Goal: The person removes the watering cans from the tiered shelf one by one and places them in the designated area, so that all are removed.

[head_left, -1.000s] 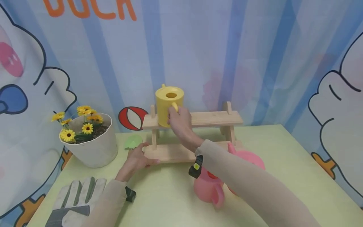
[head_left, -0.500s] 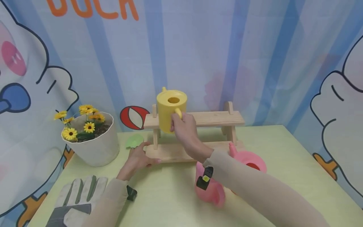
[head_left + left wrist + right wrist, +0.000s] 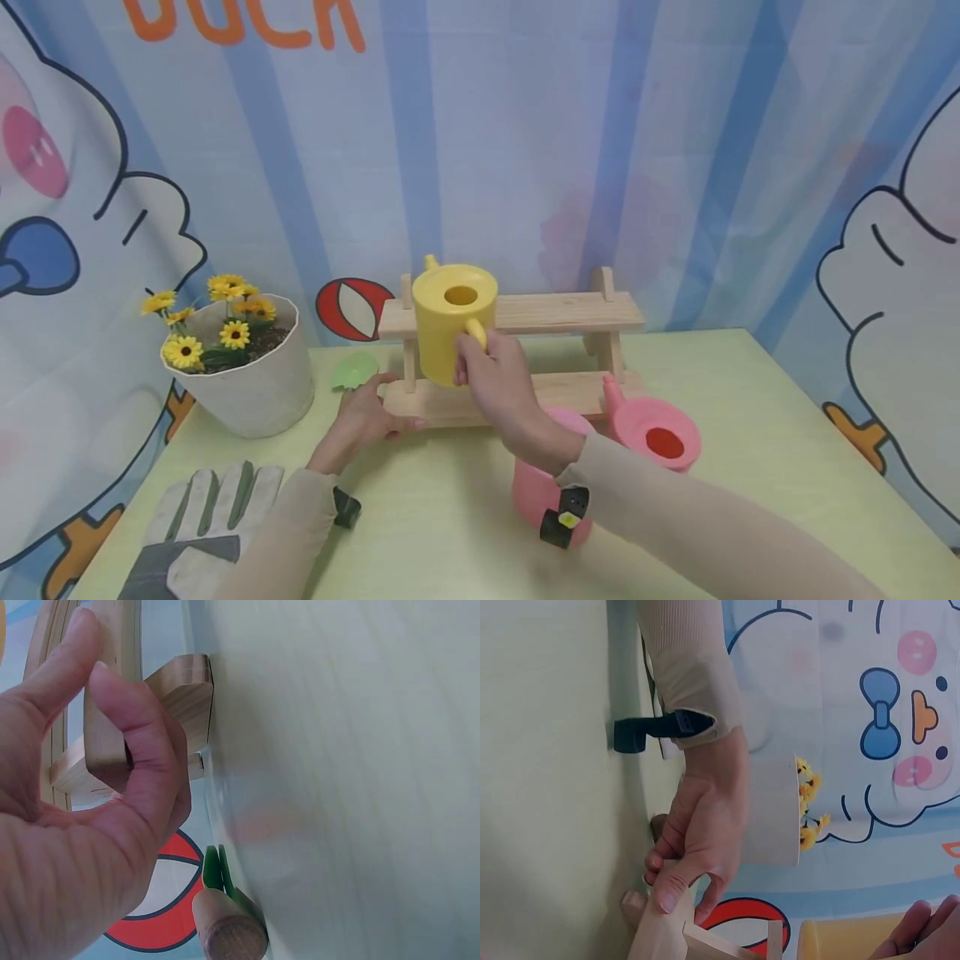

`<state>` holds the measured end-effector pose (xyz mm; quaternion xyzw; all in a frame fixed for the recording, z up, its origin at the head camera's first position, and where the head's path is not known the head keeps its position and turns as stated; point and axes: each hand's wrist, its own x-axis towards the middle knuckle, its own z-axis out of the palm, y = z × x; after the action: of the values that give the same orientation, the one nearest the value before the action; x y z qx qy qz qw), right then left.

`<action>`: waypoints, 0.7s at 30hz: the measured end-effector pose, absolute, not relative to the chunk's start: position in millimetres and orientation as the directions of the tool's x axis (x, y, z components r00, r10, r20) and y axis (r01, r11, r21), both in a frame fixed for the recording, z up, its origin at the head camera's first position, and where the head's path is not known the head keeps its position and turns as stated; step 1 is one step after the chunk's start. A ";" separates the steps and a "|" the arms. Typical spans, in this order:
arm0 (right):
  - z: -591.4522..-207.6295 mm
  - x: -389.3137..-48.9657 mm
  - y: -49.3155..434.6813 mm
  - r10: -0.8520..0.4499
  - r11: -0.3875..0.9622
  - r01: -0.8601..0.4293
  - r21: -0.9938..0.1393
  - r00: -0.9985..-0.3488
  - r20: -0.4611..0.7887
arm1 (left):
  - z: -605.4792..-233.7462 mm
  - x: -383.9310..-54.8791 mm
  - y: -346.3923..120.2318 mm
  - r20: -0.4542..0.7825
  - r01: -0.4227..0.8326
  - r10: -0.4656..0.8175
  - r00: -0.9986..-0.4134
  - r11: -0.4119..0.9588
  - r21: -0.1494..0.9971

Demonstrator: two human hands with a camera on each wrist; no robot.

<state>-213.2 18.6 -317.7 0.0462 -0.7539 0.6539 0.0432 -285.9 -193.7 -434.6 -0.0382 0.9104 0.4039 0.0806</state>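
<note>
My right hand point(image 3: 504, 392) grips the handle of a yellow watering can point(image 3: 442, 333), upright in front of the two-tier wooden shelf point(image 3: 570, 311). The can overlaps the upper board's left part in the head view; its spout points away. At the shelf's lower left end, my left hand point(image 3: 367, 417) holds the lower board, thumb on top and fingers curled beneath, as the left wrist view shows of the hand point(image 3: 97, 787) and board point(image 3: 109, 735). Two pink watering cans stand at right: one point(image 3: 528, 492) partly hidden under my right wrist, the other point(image 3: 637, 417) behind my sleeve.
A white pot point(image 3: 255, 392) with yellow flowers point(image 3: 235, 335) stands at the back left. A grey-and-white work glove point(image 3: 202, 525) lies in front of it. Beside the shelf's left end is a small green-headed tool point(image 3: 355, 369) with a wooden handle point(image 3: 232, 930). A printed curtain hangs behind.
My right hand has brought the yellow watering can down and toward me from the upper board, slightly to the right. My left hand has stayed on the lower board.
</note>
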 end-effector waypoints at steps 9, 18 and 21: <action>-331.8 -194.7 23.4 -0.024 0.146 -0.113 -0.983 -0.994 0.111 | -434.4 -287.1 -192.9 -0.189 -0.146 -0.010 -0.982 0.673 0.725; -341.5 -174.7 26.6 -0.036 0.169 -0.083 -0.982 -0.996 0.078 | -434.3 -287.5 -194.1 -0.188 -0.144 -0.006 -0.982 0.667 0.731; -345.0 -169.5 27.5 -0.045 0.170 -0.079 -0.982 -0.996 0.072 | -433.3 -287.1 -193.6 -0.193 -0.149 -0.007 -0.981 0.667 0.730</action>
<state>-169.5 27.5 -345.0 0.0405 -0.7647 0.6430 0.0129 -287.1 -193.6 -433.3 -0.0429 0.9088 0.4058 0.0869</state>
